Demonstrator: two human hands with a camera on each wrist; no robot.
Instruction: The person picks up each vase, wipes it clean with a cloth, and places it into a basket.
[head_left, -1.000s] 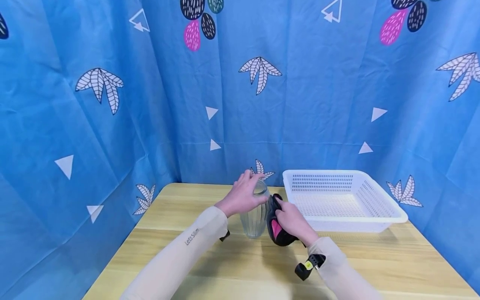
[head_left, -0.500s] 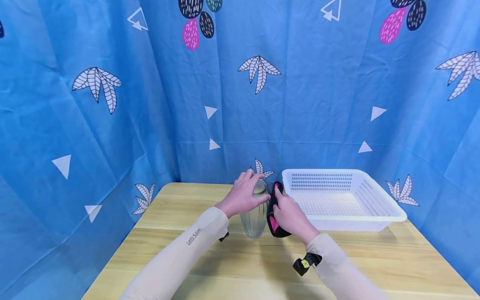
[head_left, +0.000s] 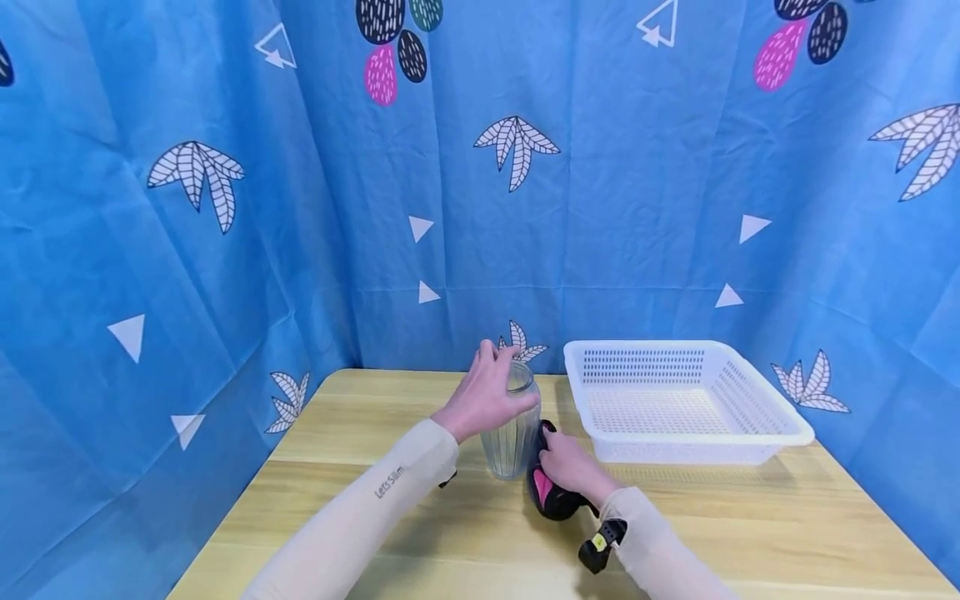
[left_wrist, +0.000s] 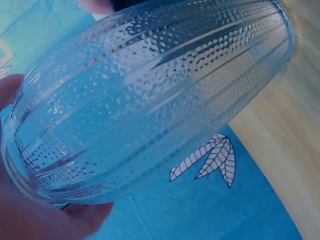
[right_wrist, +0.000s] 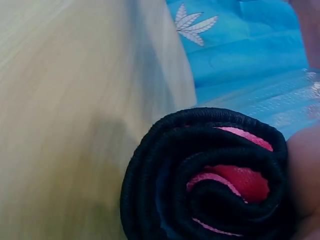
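A clear ribbed glass vase (head_left: pixel 510 446) stands upright on the table; its dimpled surface fills much of the left wrist view (left_wrist: pixel 150 100). Around its upper part, near the rim, my left hand (head_left: pixel 486 398) grips it with thumb and fingers spread to either side. My right hand (head_left: pixel 572 465) holds a rolled-up mat (head_left: pixel 542 485), black with a pink inner side, close against the vase's right side. In the right wrist view the mat's spiral end (right_wrist: pixel 210 150) faces the camera, its edge stitched. Whether mat and glass touch cannot be told.
A white perforated plastic basket (head_left: pixel 697 439) sits at the back right of the wooden table (head_left: pixel 360 425). Blue patterned curtains (head_left: pixel 480 242) hang behind the table and along both sides.
The mat in my right hand rose slightly along the vase, then came down and nearer to me, now lower beside the vase's base. My left hand and the vase have stayed in place.
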